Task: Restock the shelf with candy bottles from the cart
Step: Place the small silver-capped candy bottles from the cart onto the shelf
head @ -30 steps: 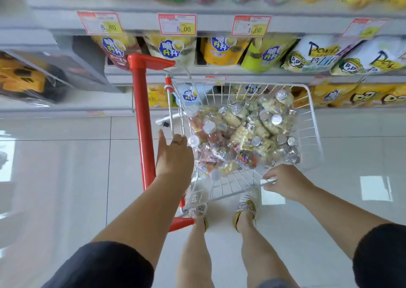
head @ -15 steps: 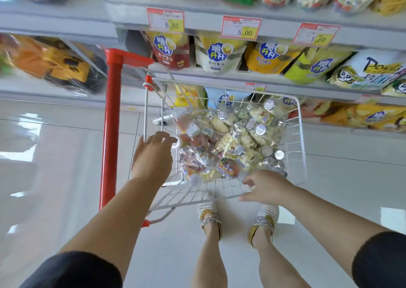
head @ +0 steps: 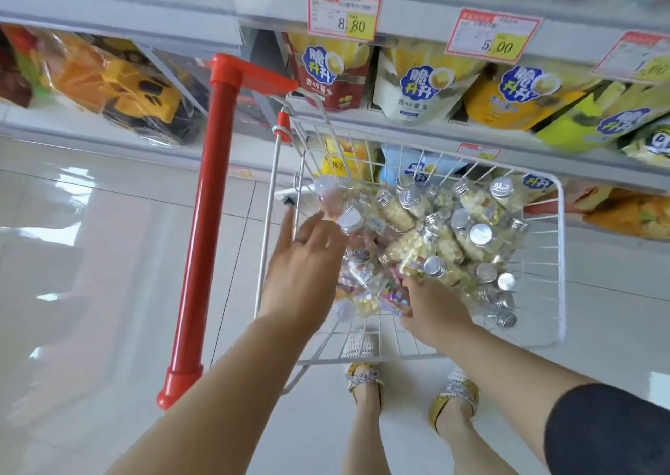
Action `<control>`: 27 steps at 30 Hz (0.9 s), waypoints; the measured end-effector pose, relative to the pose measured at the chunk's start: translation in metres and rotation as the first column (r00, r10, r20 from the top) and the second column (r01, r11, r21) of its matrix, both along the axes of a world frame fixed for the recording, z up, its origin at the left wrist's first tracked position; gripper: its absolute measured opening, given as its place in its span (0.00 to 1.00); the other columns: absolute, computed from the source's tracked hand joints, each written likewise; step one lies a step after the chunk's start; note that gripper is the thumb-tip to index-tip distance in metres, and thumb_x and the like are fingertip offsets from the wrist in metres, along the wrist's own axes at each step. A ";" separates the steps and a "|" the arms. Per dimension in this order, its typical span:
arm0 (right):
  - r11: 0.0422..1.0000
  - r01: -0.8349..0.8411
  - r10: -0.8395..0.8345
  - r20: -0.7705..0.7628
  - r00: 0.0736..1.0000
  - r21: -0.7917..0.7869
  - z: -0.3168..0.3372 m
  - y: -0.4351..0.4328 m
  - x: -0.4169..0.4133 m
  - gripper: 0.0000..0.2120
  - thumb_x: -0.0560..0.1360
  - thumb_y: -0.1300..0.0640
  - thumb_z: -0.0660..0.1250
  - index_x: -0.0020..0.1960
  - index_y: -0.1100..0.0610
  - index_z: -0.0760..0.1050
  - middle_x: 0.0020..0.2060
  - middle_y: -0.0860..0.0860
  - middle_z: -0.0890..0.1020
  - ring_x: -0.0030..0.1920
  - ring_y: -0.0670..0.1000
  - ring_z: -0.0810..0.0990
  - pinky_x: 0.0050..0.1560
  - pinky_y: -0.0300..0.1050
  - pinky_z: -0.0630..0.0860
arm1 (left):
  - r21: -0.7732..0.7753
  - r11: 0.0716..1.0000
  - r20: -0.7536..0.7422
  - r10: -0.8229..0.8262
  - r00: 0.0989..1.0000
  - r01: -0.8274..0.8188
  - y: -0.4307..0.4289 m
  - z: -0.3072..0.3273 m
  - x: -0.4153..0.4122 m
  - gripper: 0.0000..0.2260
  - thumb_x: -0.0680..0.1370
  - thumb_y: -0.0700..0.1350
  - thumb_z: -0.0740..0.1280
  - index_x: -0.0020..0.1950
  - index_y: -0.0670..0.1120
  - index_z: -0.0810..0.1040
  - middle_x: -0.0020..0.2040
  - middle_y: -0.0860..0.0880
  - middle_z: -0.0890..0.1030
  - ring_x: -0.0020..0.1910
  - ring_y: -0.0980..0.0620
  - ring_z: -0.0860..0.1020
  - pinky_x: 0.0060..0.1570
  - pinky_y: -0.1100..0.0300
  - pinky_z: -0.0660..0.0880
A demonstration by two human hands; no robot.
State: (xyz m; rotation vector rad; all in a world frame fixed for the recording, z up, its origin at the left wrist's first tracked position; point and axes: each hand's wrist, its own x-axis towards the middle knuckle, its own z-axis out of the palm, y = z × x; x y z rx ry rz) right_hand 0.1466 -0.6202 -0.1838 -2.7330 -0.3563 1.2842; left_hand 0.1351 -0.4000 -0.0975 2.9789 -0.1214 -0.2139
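A white wire cart basket (head: 561,257) stands before the snack shelf (head: 515,148) and holds several clear candy bottles (head: 449,237) with silver caps, full of pale candy. More bottles with colourful candy and white caps (head: 351,221) lie at its left. My left hand (head: 301,260) reaches over the basket's left rim with fingers straight, close to a white-capped bottle. Down among the bottles at the near side is my right hand (head: 433,306); its fingers are hidden in the pile, next to a silver-capped bottle (head: 433,266).
The cart's red handle bar (head: 210,221) rises at the left of the basket. Snack bags (head: 417,87) fill the shelves under price tags (head: 344,14). A bagged yellow toy truck (head: 137,90) lies on the left shelf. My feet (head: 364,384) stand on the glossy tiled floor.
My left hand has left the basket's left rim and moved in over the bottles. My right hand has gone from the near rim into the pile. The view swung left.
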 end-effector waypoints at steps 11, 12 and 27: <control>0.719 0.541 -0.420 -0.347 0.838 0.437 0.073 -0.049 0.022 0.19 0.71 0.53 0.76 0.58 0.41 0.75 0.51 0.38 0.80 0.48 0.37 0.79 0.44 0.29 0.72 | 0.044 0.974 -0.536 0.211 0.818 -0.222 -0.028 -0.076 0.078 0.23 0.81 0.51 0.60 0.76 0.54 0.59 0.76 0.43 0.62 0.64 0.41 0.75 0.60 0.44 0.73; 0.684 0.579 -0.444 -0.378 0.813 0.443 0.074 -0.055 0.024 0.20 0.70 0.51 0.77 0.58 0.39 0.75 0.52 0.38 0.80 0.48 0.36 0.80 0.47 0.31 0.73 | 0.049 0.968 -0.527 0.233 0.817 -0.245 -0.027 -0.079 0.079 0.22 0.81 0.52 0.62 0.74 0.56 0.62 0.74 0.44 0.64 0.60 0.42 0.77 0.58 0.46 0.75; 0.246 0.709 -0.504 -0.538 0.676 0.661 0.275 -0.098 0.069 0.27 0.69 0.74 0.72 0.58 0.47 0.79 0.59 0.58 0.82 0.57 0.60 0.82 0.62 0.57 0.76 | -0.598 0.721 -0.311 0.195 0.930 -0.351 -0.041 0.175 0.084 0.16 0.67 0.53 0.79 0.51 0.57 0.79 0.51 0.51 0.79 0.47 0.50 0.80 0.47 0.53 0.79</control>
